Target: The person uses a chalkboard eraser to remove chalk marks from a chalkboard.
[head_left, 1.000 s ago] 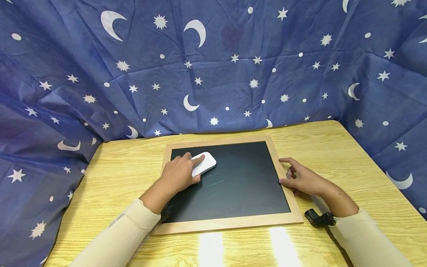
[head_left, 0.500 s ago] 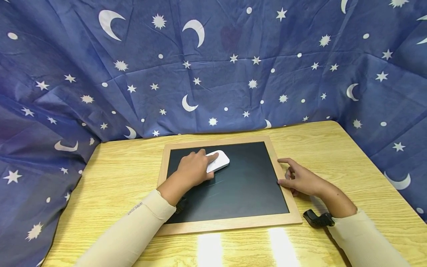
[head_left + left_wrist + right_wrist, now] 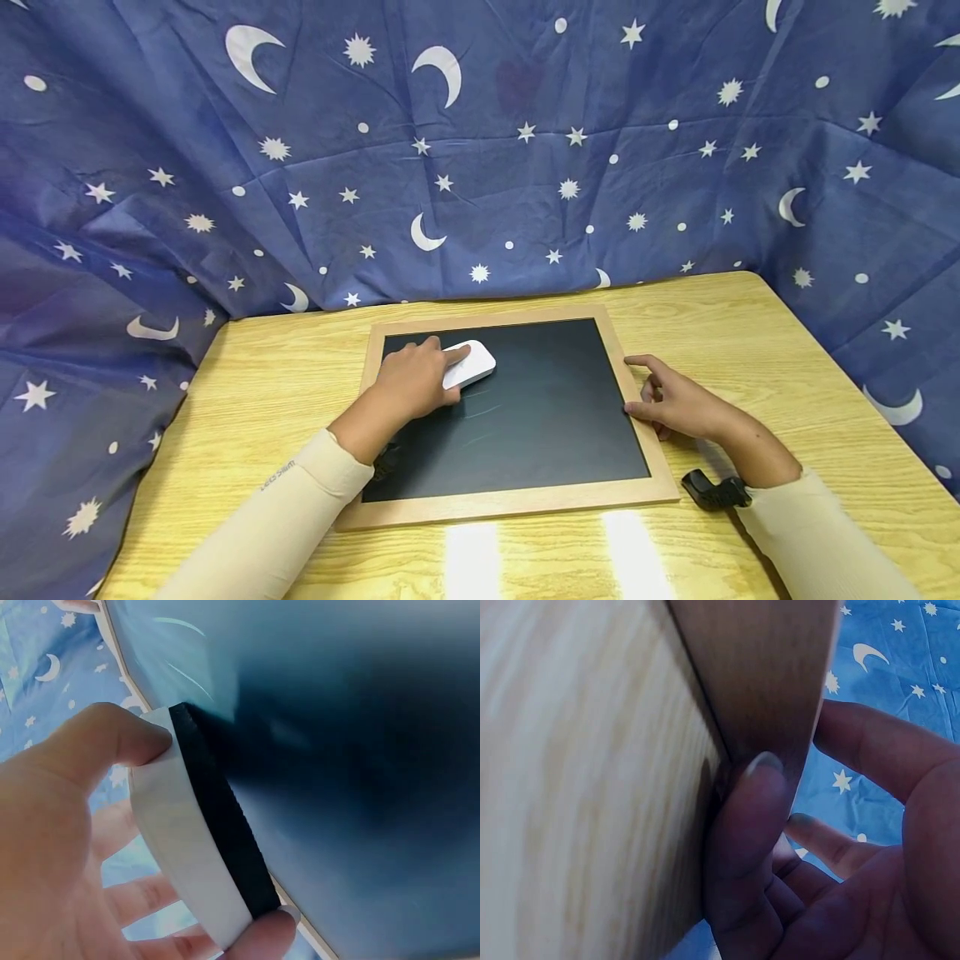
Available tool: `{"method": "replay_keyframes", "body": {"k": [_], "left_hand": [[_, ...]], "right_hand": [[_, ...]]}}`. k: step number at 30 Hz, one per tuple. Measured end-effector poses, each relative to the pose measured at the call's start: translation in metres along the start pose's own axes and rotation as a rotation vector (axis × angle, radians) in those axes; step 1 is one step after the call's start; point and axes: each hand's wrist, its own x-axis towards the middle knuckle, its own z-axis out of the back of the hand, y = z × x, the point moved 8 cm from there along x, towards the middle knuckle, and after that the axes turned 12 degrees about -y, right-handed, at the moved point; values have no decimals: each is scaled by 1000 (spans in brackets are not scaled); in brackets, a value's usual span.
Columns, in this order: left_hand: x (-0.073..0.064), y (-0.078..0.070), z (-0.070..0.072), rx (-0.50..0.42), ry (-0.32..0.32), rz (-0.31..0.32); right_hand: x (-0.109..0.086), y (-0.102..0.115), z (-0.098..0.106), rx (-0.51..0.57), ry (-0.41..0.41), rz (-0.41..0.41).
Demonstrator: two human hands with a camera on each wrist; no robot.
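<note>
White, round-cornered eraser (image 3: pixel 476 365), upper left on chalkboard (image 3: pixel 555 408); my left fingers (image 3: pixel 456 355) curl round it. Black pad (image 3: pixel 226 817) clear only from left wrist. My right fingers (image 3: pixel 651 362), loosely parted, touch wooden frame (image 3: pixel 645 433).

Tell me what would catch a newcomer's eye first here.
Probably the blue cloth with white moons and stars, filling the background behind the table. Next, the dark chalkboard in its pale wooden frame, lying mid-table, with a few faint streaks. Against it stands out the bright white eraser, gripped by the left hand on the board's upper left part.
</note>
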Motion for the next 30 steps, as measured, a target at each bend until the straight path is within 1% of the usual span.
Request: {"method": "replay_keyframes", "body": {"k": [4, 9, 12, 15, 19, 22, 26, 30], "left_hand": [[-13, 19, 2, 5, -24, 10], [-36, 45, 6, -25, -59, 49], [-49, 57, 9, -43, -61, 76], [-59, 66, 12, -51, -56, 99], [-66, 69, 15, -62, -55, 103], [-67, 68, 17, -56, -66, 89], [-63, 64, 19, -36, -83, 66], [-55, 59, 15, -28, -88, 37]], "right_hand": [[0, -1, 0, 0, 0, -4], [0, -1, -1, 1, 2, 0], [0, -1, 0, 3, 0, 4], [-1, 0, -1, 7, 0, 8], [0, 0, 0, 7, -3, 12], [0, -1, 0, 9, -5, 14], [0, -1, 0, 14, -7, 15], [0, 1, 0, 14, -8, 14]]}}
